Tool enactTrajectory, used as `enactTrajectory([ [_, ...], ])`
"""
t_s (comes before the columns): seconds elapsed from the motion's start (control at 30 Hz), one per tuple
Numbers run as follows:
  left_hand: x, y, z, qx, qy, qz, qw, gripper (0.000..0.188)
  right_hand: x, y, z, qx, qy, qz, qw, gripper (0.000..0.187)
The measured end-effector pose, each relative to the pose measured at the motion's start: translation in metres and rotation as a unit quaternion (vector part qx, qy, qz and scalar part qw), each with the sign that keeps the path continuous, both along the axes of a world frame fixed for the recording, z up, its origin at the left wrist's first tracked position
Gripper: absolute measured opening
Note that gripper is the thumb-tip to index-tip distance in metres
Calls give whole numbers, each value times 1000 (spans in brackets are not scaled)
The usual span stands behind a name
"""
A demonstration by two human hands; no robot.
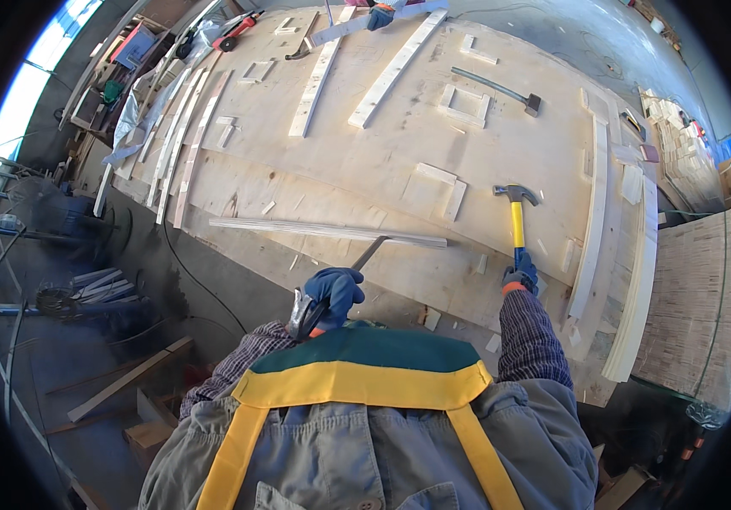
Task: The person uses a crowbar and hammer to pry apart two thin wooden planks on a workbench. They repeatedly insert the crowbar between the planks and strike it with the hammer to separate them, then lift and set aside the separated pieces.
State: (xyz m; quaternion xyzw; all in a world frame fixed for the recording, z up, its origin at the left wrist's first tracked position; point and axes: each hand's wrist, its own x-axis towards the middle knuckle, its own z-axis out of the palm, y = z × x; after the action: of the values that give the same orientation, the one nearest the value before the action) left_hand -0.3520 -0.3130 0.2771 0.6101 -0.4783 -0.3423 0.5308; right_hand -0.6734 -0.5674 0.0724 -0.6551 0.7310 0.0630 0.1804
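Observation:
My right hand [522, 275], in a blue glove with an orange cuff, is closed around the lower handle of a yellow-handled claw hammer [517, 223]. The hammer's head points away from me over the plywood table. My left hand [334, 291], gloved alike, is wrapped around a dark bar-shaped tool [371, 252]. One end of this tool is shiny metal beside my wrist, and its thin far end reaches the long narrow wooden strip [314, 229] lying crosswise on the table. Its exact kind cannot be made out.
Plywood sheets [297, 183] form the table. On it lie wooden frames [465, 104], a long-handled hammer [501, 89] and long battens [591, 204]. Another person's gloved hand [380, 16] is on a board at the far edge. Stacked panels [693, 297] stand at right.

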Motion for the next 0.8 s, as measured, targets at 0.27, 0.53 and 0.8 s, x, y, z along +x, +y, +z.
enactTrajectory([
  [0.27, 0, -22, 3, -73, -63, -73, 993, 16, 6, -6, -29, 43, -170, -47, 983, 46],
  [0.53, -14, -30, 22, 23, -122, -3, 992, 28, 12, 49, 52, -39, -384, -84, 919, 37],
  [0.8, -8, -53, 18, 31, -112, -71, 991, 17, 30, 94, 181, 1, -658, -51, 751, 23],
])
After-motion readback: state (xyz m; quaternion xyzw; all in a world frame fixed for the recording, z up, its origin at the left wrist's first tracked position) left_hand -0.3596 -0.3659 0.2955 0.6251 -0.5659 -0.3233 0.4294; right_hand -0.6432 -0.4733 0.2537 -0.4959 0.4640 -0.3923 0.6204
